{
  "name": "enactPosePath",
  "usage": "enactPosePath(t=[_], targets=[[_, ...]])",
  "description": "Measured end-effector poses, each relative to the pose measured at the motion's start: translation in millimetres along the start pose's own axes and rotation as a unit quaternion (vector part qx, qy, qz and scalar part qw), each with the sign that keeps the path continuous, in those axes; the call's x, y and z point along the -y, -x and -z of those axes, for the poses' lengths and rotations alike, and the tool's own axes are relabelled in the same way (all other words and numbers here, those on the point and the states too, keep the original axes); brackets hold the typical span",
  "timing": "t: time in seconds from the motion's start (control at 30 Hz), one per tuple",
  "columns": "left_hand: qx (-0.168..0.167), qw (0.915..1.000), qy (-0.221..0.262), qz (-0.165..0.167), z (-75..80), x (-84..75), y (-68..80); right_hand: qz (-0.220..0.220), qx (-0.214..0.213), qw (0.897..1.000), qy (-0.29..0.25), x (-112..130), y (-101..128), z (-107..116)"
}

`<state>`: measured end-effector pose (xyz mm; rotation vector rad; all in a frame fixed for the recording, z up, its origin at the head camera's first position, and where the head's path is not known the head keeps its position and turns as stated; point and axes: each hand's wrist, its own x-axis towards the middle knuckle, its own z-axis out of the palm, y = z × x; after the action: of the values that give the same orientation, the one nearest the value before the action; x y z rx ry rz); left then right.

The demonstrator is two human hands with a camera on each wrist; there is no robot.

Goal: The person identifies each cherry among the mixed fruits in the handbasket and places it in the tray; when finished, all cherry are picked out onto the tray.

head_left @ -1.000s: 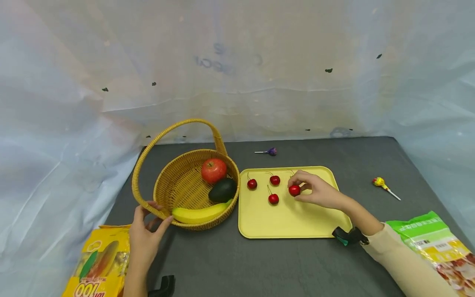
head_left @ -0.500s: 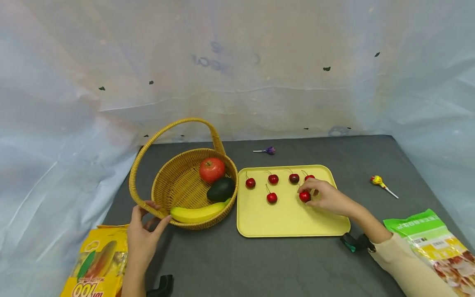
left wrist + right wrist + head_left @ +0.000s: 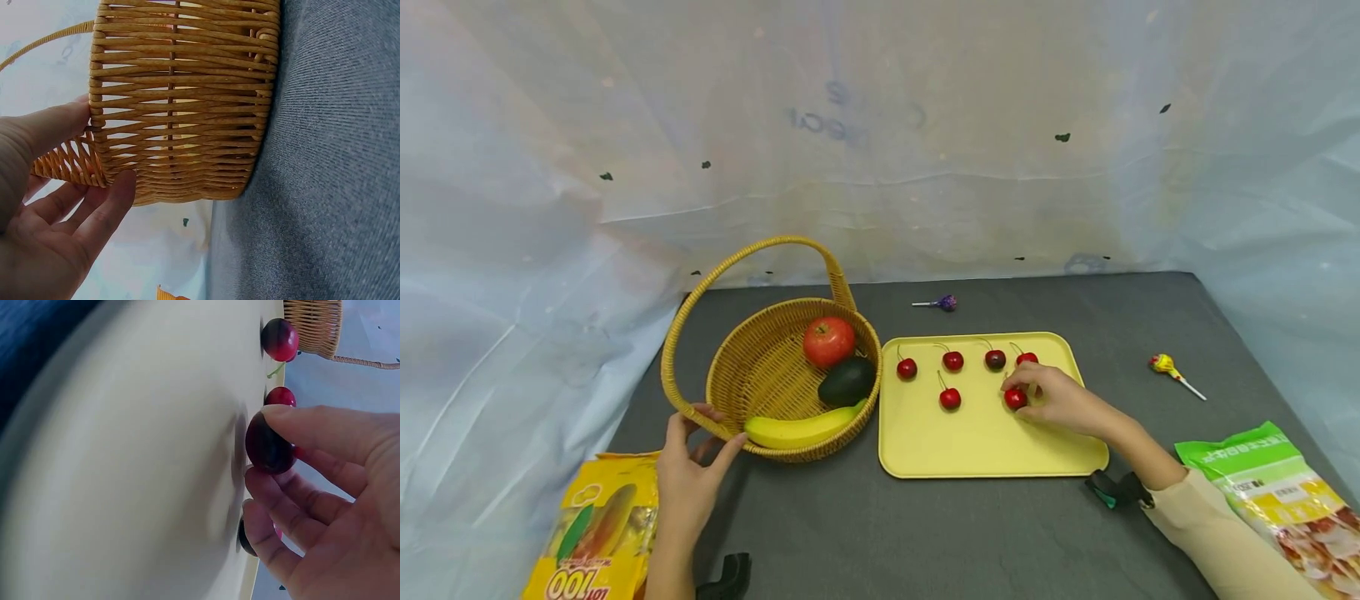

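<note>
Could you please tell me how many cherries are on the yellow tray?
6: four in the back row, one nearer, one pinched by the right hand.

A purple-wrapped lollipop [image 3: 945, 303] lies on the dark grey tabletop [image 3: 970, 533] beyond the right fingers. A yellow-wrapped lollipop [image 3: 1168, 367] lies well to their right. A green snack bag [image 3: 1277, 492] sits nearer the wrist. A yellow corn-print snack bag [image 3: 598, 533] lies just below the left fingers.
</note>
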<state>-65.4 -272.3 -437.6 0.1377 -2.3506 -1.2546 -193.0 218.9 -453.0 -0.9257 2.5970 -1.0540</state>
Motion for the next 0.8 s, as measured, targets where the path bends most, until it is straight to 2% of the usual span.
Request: enactPosePath(t=[0.8], targets=[[0.000, 1.0000, 0.000, 0.006, -0.4, -1.0, -0.3, -0.013, -0.015, 0.999, 0.033, 0.3, 1.7, -1.7]])
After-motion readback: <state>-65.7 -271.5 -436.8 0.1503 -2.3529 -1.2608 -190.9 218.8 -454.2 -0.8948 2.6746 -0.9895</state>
